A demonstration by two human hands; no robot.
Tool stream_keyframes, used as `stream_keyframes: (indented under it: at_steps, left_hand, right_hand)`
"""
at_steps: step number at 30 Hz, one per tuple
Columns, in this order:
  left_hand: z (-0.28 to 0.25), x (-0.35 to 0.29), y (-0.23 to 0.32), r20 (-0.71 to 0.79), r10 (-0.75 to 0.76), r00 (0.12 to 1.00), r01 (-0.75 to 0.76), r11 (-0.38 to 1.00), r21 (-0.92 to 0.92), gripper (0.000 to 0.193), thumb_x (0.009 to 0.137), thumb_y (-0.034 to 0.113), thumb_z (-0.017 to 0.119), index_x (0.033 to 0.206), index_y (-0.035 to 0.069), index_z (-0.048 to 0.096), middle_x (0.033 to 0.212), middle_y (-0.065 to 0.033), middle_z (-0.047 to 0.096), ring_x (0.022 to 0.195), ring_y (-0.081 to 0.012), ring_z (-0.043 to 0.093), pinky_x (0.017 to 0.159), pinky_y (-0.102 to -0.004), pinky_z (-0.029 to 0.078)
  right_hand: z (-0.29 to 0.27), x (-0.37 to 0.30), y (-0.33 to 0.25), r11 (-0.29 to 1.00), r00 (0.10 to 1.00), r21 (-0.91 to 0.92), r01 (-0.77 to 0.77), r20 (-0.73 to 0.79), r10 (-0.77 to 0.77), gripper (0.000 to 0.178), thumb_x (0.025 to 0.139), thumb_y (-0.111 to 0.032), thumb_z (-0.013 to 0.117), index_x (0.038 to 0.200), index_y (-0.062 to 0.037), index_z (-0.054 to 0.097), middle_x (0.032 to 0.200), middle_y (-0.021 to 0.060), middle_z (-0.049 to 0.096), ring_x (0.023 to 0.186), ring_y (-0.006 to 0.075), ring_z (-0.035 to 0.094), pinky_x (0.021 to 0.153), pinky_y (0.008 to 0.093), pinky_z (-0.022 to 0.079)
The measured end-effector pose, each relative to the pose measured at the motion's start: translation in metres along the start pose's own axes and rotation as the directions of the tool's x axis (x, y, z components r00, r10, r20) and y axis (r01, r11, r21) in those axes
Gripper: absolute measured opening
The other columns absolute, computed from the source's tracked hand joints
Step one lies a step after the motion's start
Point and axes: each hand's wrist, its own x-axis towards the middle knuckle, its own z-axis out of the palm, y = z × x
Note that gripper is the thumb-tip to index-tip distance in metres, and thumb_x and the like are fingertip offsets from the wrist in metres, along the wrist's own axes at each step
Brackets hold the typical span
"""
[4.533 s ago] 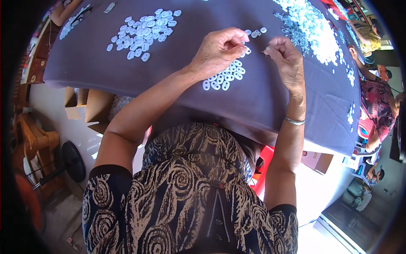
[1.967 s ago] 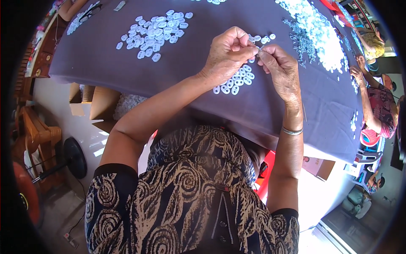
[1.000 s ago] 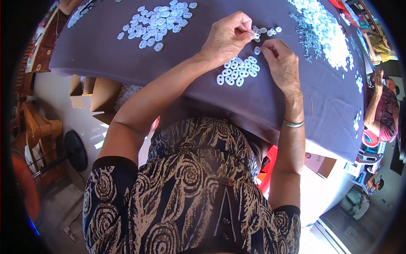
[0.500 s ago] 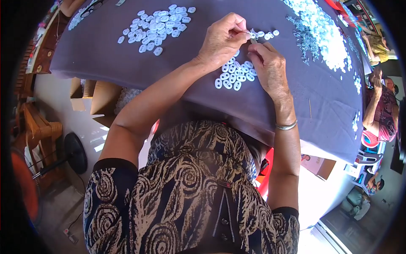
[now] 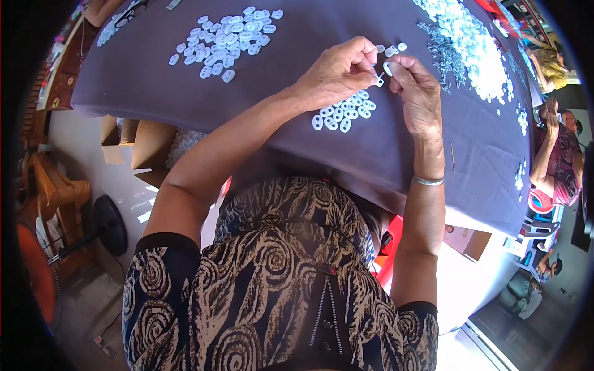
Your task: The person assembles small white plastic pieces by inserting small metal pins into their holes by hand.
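Observation:
My left hand (image 5: 340, 69) is closed in a pinch on a small white plastic piece (image 5: 380, 80) at its fingertips. Just to the right, my right hand (image 5: 418, 89) grips a white oval plastic piece (image 5: 388, 68) between thumb and fingers. The two pieces are very close together; whether they touch I cannot tell. Below the hands lies a small cluster of white two-holed oval pieces (image 5: 344, 115), partly covered by my left hand. A few loose white pieces (image 5: 391, 51) lie just beyond the fingertips.
A larger group of white oval pieces (image 5: 229, 42) lies at the far left of the dark tablecloth (image 5: 284, 133). At the far right are a heap of white parts (image 5: 473, 52) and small dark metal parts (image 5: 444, 57). A thin stick (image 5: 453, 157) lies right of my forearm. People sit beyond.
My right hand has lifted and moved right and slightly away, now showing a white oval piece. My left hand has shifted right and slightly nearer, holding a small white piece.

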Motion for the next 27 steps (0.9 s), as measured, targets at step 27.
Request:
stream_keyframes:
  at_steps: [27]
  left_hand:
    - [0.0019,-0.0011,0.0019,0.017,-0.019,1.000,0.018,0.998,0.066,0.023,0.079,0.001,0.061,0.096,0.003,0.046,0.075,-0.0046,0.063,0.068,-0.0082,0.056,0.059,-0.0253,0.045]
  right_hand:
    - [-0.0004,-0.0021,-0.0016,0.996,1.000,-0.085,-0.012,0.015,0.013,0.012,0.084,-0.007,0.065,0.095,-0.0020,0.067,0.080,-0.0007,0.061,0.066,0.0080,0.045,0.061,0.0222,0.038]
